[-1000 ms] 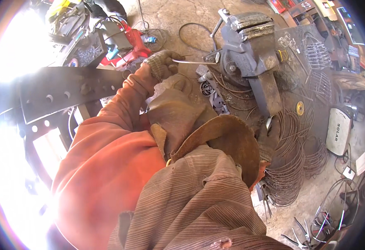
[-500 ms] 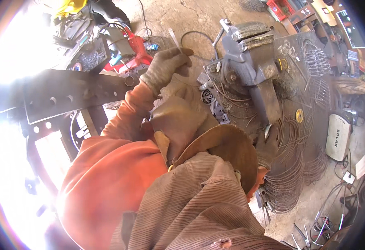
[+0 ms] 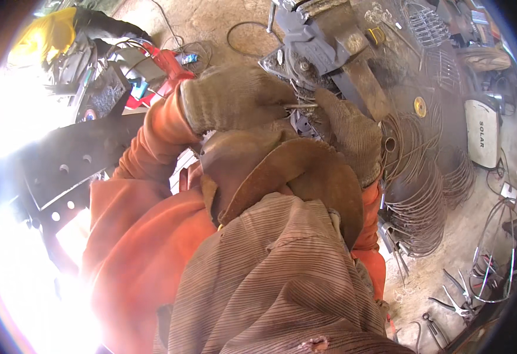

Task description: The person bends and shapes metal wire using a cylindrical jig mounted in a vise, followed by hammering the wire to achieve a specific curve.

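Observation:
My left hand [image 3: 238, 97], in a worn tan work glove, is closed in front of my chest. From its fingertips a short, thin metal strip [image 3: 301, 106] reaches across to my right hand [image 3: 353, 133]. That hand wears a matching glove, its fingers closed at the strip's other end. Most of the strip is hidden inside the gloves. Just beyond the hands stands a grey bench vise [image 3: 314, 47] on a dark metal bench [image 3: 415, 100]. Beside my right hand lie coils of rusty wire [image 3: 415, 206] and a short open pipe end [image 3: 390, 144].
Left is a dark steel beam with holes [image 3: 64, 159]. A red machine [image 3: 167, 65] stands beyond it, near a person in yellow [image 3: 46, 35]. A yellow disc [image 3: 419, 107] lies on the bench. A white box [image 3: 481, 133] and pliers [image 3: 459, 301] are at right.
My left hand has come down and inward with the strip, and my right hand has come up from beside the wire coils. The hands now meet. My view has shifted, moving the vise up and left.

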{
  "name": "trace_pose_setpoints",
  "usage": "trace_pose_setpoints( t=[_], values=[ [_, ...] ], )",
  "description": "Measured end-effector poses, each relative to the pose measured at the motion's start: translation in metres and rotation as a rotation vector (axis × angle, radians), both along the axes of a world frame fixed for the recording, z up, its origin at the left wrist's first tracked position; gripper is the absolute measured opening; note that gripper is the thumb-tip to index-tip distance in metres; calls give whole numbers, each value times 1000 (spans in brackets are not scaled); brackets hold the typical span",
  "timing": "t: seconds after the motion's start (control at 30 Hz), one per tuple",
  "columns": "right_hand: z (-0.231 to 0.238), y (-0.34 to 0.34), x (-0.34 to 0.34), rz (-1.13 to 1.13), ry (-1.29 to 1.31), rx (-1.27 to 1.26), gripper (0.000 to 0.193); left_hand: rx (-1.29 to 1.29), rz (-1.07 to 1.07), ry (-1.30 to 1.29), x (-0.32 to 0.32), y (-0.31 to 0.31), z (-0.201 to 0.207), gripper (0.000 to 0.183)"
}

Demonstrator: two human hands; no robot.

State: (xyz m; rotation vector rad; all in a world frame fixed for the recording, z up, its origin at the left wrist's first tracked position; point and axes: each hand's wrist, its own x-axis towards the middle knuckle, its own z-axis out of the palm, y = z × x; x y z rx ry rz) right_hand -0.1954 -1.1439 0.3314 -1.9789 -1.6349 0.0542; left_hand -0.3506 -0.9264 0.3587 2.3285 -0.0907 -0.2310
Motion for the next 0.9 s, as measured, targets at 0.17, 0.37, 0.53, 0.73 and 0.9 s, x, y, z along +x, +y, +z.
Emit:
trace_pose_setpoints(
  t=[0.17,0.37,0.53,0.73,0.9],
  values=[
    [-4,6,-3,-126,-114,-3,37,242,396,-469,-12,19,-74,27],
    [12,27,-25,-150,40,206,42,279,714,-392,-22,21,-114,27],
    [10,17,-18,-196,119,279,51,245,758,-392,-43,45,-147,26],
    [-19,-7,-15,-299,218,69,52,221,864,-352,-59,52,-160,25],
    [-25,-14,-14,-330,187,26,53,230,869,-370,-62,57,-163,26]
  ],
)
